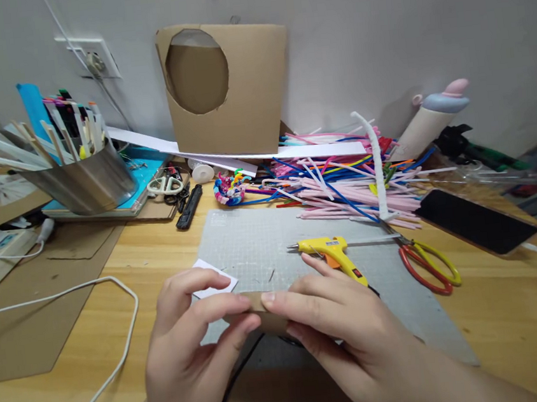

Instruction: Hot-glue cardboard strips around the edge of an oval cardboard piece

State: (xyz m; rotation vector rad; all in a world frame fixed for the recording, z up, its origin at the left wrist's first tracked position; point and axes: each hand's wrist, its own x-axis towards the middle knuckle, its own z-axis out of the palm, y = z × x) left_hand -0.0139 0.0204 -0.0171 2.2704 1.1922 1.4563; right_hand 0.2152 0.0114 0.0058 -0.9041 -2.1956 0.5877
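Observation:
A small brown piece of cardboard (274, 323) is held above the front of the grey cutting mat (248, 238). My left hand (191, 337) pinches its left end between thumb and fingers. On the other end, my right hand (343, 324) grips it, thumb and index finger along the edge. My fingers hide much of the piece. Just beyond my left hand, a small white card (213, 279) lies on the mat. A yellow glue gun (331, 250) rests beyond my right hand, its nozzle pointing left.
Red-and-yellow-handled scissors (431, 267) and a phone (476, 219) lie at right. Pink pipe cleaners (358, 191) pile up behind the mat. A cardboard panel with a round hole (256, 87) leans on the wall. A metal pen holder (91, 181) and white cable (133, 305) are left.

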